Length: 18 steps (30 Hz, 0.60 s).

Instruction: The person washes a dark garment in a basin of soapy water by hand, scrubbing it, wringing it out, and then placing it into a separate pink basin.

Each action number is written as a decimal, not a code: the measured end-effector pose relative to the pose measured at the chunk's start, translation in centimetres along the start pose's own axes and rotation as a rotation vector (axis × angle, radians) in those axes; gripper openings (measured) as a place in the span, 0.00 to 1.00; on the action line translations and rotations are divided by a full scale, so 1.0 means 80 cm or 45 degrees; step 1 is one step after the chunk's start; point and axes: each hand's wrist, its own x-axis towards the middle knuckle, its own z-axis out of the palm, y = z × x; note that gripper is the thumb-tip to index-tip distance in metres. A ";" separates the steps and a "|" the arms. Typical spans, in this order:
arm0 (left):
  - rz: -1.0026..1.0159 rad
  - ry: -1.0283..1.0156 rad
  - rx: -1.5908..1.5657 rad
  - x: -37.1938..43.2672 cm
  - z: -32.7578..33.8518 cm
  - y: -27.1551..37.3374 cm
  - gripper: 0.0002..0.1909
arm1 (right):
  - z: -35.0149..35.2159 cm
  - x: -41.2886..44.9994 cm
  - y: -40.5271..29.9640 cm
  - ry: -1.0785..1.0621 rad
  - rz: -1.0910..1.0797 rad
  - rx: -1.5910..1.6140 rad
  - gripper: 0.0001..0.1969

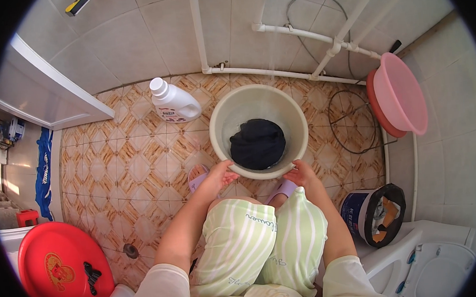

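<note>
A cream plastic basin [218, 143] stands on the tiled floor in front of me. Inside it lies a dark, bunched-up cloth [258, 143], navy or black. A faint stream of water seems to fall into the basin from above. With its thumb on the near-left rim, my left hand [222, 175] holds the basin. My right hand [302, 173] grips the near-right rim, its lower fingers partly hidden. Left of the basin, a white detergent bottle [177, 105] with a handle stands upright, its cap on.
White pipes [257, 70] run along the back wall. At right are a wire stand [354, 119], a pink basin [402, 95] and a lined waste bucket [356, 214] beside a toilet [436, 267]. A red stool [64, 268] and white door [51, 87] are at left.
</note>
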 end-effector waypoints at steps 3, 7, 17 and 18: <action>-0.035 0.004 -0.024 0.006 -0.004 -0.005 0.18 | -0.006 0.015 0.007 0.006 0.059 0.014 0.20; -0.066 -0.070 -0.113 0.001 -0.018 -0.008 0.19 | -0.003 0.021 0.024 -0.066 0.079 0.036 0.18; 0.252 0.338 0.073 -0.047 -0.025 0.062 0.21 | -0.013 -0.072 -0.093 -0.021 -0.423 -0.164 0.14; 0.278 0.339 0.072 -0.054 -0.035 0.081 0.21 | -0.002 -0.095 -0.112 -0.055 -0.472 -0.102 0.14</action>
